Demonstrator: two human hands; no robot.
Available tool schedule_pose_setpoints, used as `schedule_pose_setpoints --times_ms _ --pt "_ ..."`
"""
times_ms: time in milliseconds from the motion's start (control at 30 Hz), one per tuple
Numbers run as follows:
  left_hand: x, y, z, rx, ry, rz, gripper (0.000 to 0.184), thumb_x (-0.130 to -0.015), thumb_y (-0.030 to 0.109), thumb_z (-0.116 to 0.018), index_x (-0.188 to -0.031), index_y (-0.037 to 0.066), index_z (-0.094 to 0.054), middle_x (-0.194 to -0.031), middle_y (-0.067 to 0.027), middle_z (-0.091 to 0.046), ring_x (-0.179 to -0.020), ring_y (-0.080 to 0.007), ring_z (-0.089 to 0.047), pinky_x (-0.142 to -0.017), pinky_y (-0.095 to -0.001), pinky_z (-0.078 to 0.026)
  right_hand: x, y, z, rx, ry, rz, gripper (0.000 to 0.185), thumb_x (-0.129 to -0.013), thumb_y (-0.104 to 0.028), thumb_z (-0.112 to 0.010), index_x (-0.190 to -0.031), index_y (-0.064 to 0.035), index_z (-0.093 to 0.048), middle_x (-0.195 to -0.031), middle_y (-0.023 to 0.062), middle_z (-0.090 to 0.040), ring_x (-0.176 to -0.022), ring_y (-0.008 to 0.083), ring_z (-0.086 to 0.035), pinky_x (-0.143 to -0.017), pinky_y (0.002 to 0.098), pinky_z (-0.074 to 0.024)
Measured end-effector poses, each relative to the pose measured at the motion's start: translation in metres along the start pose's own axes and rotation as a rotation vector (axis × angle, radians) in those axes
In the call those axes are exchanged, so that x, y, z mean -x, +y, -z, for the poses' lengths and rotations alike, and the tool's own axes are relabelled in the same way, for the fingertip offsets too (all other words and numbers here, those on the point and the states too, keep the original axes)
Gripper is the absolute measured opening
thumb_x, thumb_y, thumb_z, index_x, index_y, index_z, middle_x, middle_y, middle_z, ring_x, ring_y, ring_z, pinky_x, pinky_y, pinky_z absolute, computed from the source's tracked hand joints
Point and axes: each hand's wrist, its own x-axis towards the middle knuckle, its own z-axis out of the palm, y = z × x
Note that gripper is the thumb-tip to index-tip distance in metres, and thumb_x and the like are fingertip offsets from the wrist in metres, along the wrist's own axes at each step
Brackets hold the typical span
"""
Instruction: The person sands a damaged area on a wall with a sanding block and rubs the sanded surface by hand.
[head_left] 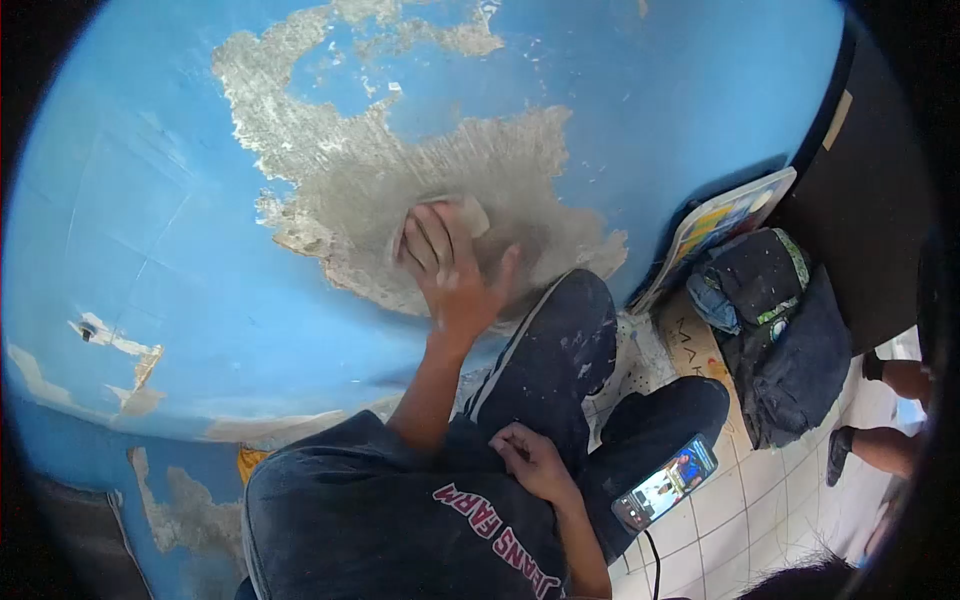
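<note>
My left hand (452, 262) presses a folded, pale tan sheet of sandpaper (475, 215) flat against the wall, its fingers bent over the sheet and its thumb out to the right. Beneath it is a rough grey bare patch (340, 170) where the blue paint (660, 90) is gone, with a darker dusty smear around the hand. In my lap rests my right hand (535, 462), its fingers curled in, and nothing shows in them. Nearest to that hand, a phone (665, 482) with a lit screen lies on my leg, a dark cable running from its lower end.
A cardboard box (690, 345) stands right of my knees, with dark clothing (790, 350) over it. Behind leans a colourful board (720, 225) against the wall. White floor tiles (720, 520) lie below. Another person's feet (850, 450) are at the far right.
</note>
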Motion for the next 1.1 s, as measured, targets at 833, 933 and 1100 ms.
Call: schedule_pose_setpoints --times_ms 833,933,1100 --pt "-0.046 0.002 0.029 -0.001 0.290 0.064 0.104 -0.085 0.054 -0.066 -0.149 -0.013 -0.019 -0.155 -0.0403 -0.008 -0.145 -0.0541 0.000 -0.110 -0.0685 -0.003 -0.001 -0.007 -0.001 -0.028 0.011 0.067 0.008 -0.098 -0.010 -0.060 -0.099 -0.0021 -0.063 -0.072 -0.0014 -0.056 -0.062 0.0059 -0.052 -0.057 0.0239 -0.0418" --pt "-0.006 -0.001 0.002 -0.031 0.127 -0.004 0.108 -0.086 0.055 -0.066 -0.151 -0.011 -0.011 -0.155 -0.0393 -0.002 -0.145 -0.0533 0.005 -0.111 -0.0675 0.000 0.000 -0.005 -0.001 -0.026 0.017 0.082 0.009 -0.098 -0.011 -0.060 -0.099 -0.0023 -0.062 -0.072 -0.0014 -0.056 -0.062 0.0060 -0.051 -0.057 0.0238 -0.0416" --pt "-0.011 -0.008 0.014 0.057 0.090 -0.008 0.105 -0.085 0.055 -0.066 -0.149 -0.013 -0.019 -0.155 -0.0400 -0.009 -0.145 -0.0540 -0.004 -0.109 -0.0696 -0.005 0.003 -0.008 0.000 0.001 0.000 0.042 0.014 -0.097 -0.017 -0.061 -0.100 -0.0039 -0.063 -0.079 0.0075 -0.063 -0.069 0.0140 -0.058 -0.065 0.0314 -0.0467"
